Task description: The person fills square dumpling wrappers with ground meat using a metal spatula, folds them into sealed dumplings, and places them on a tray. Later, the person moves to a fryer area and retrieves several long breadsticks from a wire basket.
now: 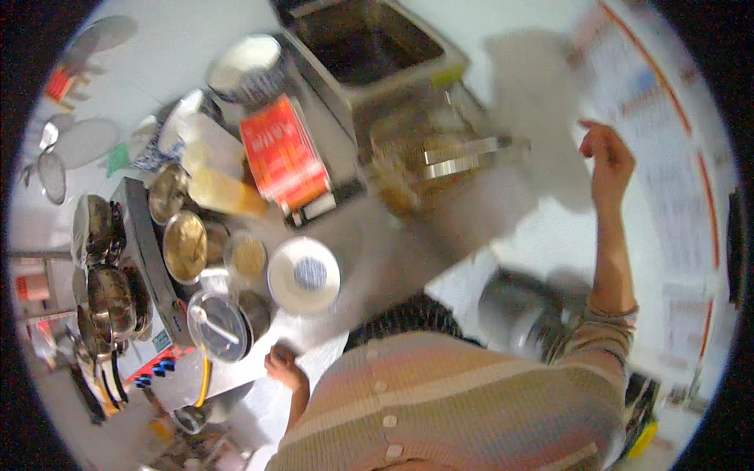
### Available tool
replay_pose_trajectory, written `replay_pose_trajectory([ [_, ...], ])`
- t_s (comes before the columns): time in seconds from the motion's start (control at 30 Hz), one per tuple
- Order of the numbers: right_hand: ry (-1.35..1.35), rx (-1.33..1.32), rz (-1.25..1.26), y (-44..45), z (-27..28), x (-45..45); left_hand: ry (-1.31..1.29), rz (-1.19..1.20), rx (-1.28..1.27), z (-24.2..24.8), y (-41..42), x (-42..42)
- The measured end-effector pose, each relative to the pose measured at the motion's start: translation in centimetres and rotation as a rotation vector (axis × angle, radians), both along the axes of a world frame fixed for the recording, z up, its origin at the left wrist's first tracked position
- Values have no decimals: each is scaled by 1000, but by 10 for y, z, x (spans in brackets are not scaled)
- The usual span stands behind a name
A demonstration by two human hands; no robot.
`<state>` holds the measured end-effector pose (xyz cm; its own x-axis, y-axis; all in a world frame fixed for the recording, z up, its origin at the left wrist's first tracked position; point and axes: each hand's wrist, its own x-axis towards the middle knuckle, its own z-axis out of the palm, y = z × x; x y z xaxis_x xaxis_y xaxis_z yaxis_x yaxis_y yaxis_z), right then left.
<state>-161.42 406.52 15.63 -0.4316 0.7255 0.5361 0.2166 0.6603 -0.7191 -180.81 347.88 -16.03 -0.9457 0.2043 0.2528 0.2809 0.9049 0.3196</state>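
Observation:
My right hand (609, 156) is raised at the right, in front of the pale wall, its index finger extended and the others curled; I see no object in it. Low at the counter's front edge is my left hand (285, 366), blurred, with a dark patch at its fingers that I cannot make out. Nearest to it stand a round container with a clear lid (218, 327), a white spoon (215, 324) lying on top, and a white bowl with a blue patterned centre (303, 275). Beyond the bowl lies a red printed box (285, 153).
A blurred metal appliance (406, 147) with a dark open basin (368, 41) stands ahead. Metal bowls (185, 244), a yellow squeeze bottle (227, 191) and another white bowl (253, 65) crowd the left. Stacked pans (109, 306) are farther left. Papers (665, 176) hang at right.

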Motion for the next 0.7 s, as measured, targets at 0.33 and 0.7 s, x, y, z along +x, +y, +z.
replay_pose_trajectory([
  [0.33,-392,-527,131,-337,-357,43,-148,-647,81,48,-108,24],
  [0.7,240,-499,36,-369,-416,-82,-247,-761,-170,56,-143,83],
])
